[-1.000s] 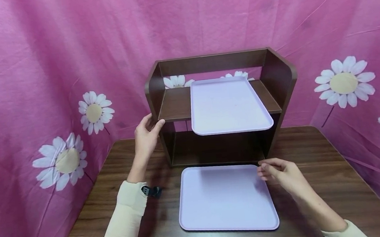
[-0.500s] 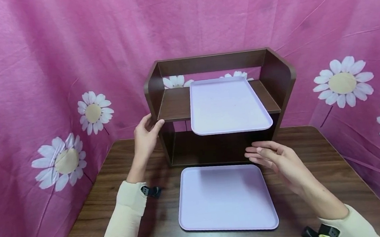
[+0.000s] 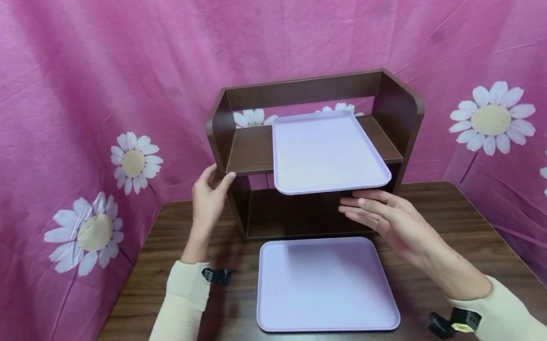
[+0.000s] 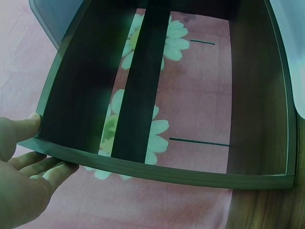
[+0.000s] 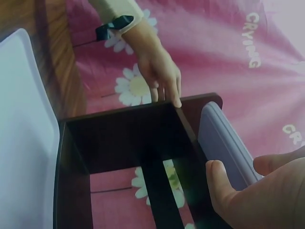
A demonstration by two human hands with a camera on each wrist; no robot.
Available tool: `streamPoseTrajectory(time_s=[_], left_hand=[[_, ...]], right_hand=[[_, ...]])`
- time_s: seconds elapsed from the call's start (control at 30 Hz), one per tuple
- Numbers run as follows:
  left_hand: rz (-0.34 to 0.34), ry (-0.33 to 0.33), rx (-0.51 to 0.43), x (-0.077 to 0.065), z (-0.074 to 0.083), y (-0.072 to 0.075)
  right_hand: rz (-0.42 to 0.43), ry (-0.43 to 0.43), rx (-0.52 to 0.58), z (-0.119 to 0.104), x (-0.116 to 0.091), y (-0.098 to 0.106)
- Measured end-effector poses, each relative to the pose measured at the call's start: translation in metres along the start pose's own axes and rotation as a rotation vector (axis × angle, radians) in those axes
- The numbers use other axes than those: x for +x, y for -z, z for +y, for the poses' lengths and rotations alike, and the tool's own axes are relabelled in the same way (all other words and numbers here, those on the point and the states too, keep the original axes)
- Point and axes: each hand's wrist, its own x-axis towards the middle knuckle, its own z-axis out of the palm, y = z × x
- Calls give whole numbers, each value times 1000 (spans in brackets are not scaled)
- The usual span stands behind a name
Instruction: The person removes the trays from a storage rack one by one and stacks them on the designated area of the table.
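Left hand (image 3: pixel 208 197) holding, right hand (image 3: pixel 404 226) spread

You grip the left side panel (image 3: pixel 220 126) of the dark-brown shelf unit (image 3: pixel 302 91), your grasp partly hidden behind it in the head view. The upper lilac tray (image 3: pixel 326 151) lies on the unit's upper board (image 3: pixel 252 151), overhanging its front. The lower tray (image 3: pixel 325 287), cut off in both wrist views, lies on the tabletop (image 3: pixel 460 228). Your right hand stretches wide at the upper tray's front edge; contact is unclear.
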Motion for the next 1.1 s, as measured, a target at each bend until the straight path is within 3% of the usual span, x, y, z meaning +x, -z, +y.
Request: streamPoseTrajectory(time_s=[0.27, 0.6, 0.9, 1.1], left_hand=[[-2, -3, -4, 1, 0, 1], [2, 3, -4, 3, 1, 2], [6, 3, -18, 1, 1, 1], [3, 3, -20, 1, 1, 0]], right_hand=[[-36, -20, 85, -5, 7, -12], [-16, 81, 214, -3, 14, -25], [-1, 112, 240, -1, 18, -33], [28, 152, 402, -4, 15, -34]])
